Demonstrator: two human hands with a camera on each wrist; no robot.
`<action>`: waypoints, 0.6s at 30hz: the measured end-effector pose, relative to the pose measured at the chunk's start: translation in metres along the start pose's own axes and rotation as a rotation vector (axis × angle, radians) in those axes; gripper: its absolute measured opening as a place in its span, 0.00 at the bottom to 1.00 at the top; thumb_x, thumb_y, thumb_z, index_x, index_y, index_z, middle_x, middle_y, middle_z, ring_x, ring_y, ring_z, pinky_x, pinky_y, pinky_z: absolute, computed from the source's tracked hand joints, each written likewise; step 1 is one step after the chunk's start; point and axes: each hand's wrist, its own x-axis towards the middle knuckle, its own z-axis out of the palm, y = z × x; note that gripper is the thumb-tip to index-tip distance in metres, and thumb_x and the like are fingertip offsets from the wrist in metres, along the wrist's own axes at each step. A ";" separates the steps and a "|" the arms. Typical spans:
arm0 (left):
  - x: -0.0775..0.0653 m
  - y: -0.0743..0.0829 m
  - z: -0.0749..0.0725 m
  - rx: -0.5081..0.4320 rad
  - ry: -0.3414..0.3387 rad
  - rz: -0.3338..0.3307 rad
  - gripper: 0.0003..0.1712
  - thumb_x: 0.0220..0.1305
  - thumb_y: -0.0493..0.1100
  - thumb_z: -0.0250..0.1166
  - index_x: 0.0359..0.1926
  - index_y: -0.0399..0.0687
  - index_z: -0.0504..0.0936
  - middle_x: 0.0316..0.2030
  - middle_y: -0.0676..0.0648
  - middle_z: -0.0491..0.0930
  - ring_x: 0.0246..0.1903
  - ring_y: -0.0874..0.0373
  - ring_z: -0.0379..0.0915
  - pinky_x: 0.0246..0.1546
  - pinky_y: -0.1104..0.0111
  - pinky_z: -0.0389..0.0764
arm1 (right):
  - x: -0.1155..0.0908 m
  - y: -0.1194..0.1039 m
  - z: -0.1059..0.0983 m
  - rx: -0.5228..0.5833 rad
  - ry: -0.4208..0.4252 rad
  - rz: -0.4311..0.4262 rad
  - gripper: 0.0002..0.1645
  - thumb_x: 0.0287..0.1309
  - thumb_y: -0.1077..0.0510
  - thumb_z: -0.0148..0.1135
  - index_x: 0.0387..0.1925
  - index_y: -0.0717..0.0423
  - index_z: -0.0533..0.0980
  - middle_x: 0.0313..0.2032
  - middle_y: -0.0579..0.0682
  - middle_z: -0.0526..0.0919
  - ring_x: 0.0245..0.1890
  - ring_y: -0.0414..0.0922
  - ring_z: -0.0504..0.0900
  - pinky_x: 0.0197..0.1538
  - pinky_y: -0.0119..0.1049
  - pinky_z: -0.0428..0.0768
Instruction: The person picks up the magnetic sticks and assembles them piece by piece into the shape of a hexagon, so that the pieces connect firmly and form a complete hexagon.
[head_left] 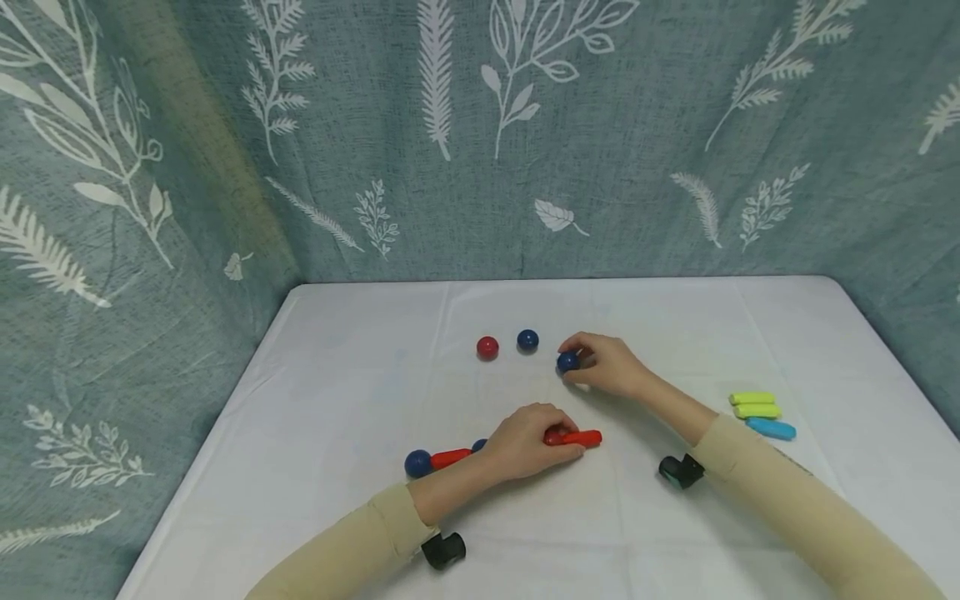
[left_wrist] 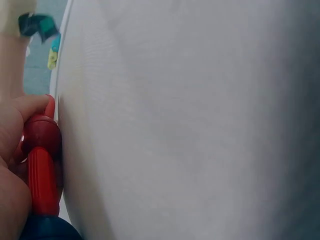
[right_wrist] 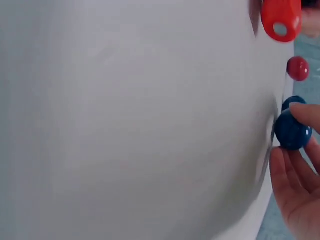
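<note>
My left hand (head_left: 525,443) grips a row of joined red rods and balls low at the table's middle. From its left end run a blue ball (head_left: 417,464), a red rod (head_left: 452,457) and another blue ball (head_left: 480,445), partly hidden by the hand. The left wrist view shows a ribbed red rod (left_wrist: 43,180) meeting a red ball (left_wrist: 42,134) within the grip. Beyond the fingers, a last red rod (head_left: 588,438) points right, its free end bearing a pale round spot. Farther back, my right hand (head_left: 611,364) pinches a separate blue ball (head_left: 567,362) between thumb and fingers.
A loose red ball (head_left: 487,348) and a loose blue ball (head_left: 528,341) lie toward the back, left of my right hand. At the right, two yellow-green rods (head_left: 756,405) lie beside a light blue rod (head_left: 771,429). White cloth covers the table (head_left: 360,350); patterned curtains hang behind and beside it.
</note>
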 end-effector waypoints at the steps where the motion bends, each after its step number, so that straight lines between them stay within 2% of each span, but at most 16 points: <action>1: 0.000 -0.001 0.000 0.002 -0.002 0.001 0.13 0.60 0.52 0.69 0.43 0.52 0.85 0.33 0.59 0.77 0.33 0.66 0.68 0.34 0.76 0.70 | -0.006 0.001 -0.001 0.007 -0.010 0.010 0.22 0.54 0.62 0.70 0.51 0.60 0.77 0.44 0.55 0.82 0.45 0.51 0.81 0.44 0.41 0.81; 6: -0.003 -0.005 -0.003 0.014 0.001 0.022 0.13 0.61 0.52 0.69 0.43 0.52 0.85 0.33 0.58 0.78 0.33 0.65 0.68 0.35 0.76 0.71 | -0.038 0.005 -0.003 0.040 -0.047 0.032 0.21 0.54 0.60 0.71 0.50 0.57 0.77 0.44 0.51 0.82 0.47 0.50 0.79 0.49 0.42 0.80; 11: -0.005 -0.010 -0.007 0.005 0.018 0.032 0.12 0.61 0.51 0.70 0.43 0.52 0.85 0.34 0.58 0.79 0.33 0.65 0.69 0.35 0.75 0.72 | -0.064 0.007 -0.004 0.103 -0.080 0.042 0.20 0.55 0.59 0.71 0.50 0.56 0.76 0.44 0.50 0.80 0.46 0.48 0.79 0.49 0.38 0.80; 18: -0.008 -0.015 -0.009 -0.026 0.051 0.037 0.12 0.60 0.49 0.70 0.42 0.51 0.86 0.33 0.57 0.79 0.33 0.64 0.70 0.36 0.74 0.72 | -0.084 0.007 -0.002 0.173 -0.105 0.047 0.21 0.55 0.57 0.71 0.50 0.56 0.76 0.45 0.50 0.80 0.46 0.47 0.78 0.48 0.35 0.80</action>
